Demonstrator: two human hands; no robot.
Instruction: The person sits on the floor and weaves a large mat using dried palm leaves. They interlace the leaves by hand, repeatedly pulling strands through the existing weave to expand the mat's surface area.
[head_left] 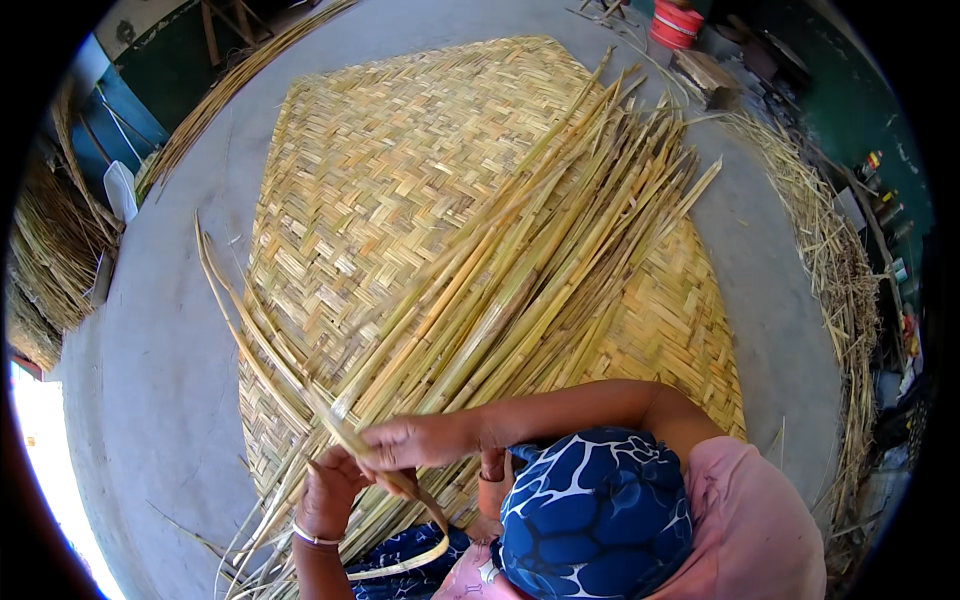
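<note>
Gripping a flat yellow reed strip [385,470], both hands meet low in the head view, just above the person's blue patterned cloth [590,510]. The right hand [415,440] reaches across from the right, fingers closed over the strip where it rises toward the upper left. The left hand [330,490], with a pale bangle [315,538] on its wrist, sits just below and left of it, fingers curled around the same strip. The lower end of the strip bends down and curls to the right beneath the hands.

Behind the hands lies a loose bundle of long reed stalks [540,270], fanning from the lower left up to the upper right. It rests on a large woven mat [390,170] spread over the grey concrete floor [160,340]. A few single strips [235,310] arc away from the hands toward the upper left, across the mat's edge.

More dry reeds [830,270] are heaped along the right side of the floor, and another pile [50,250] lies at the far left. A red bucket [675,22] stands at the top edge.
</note>
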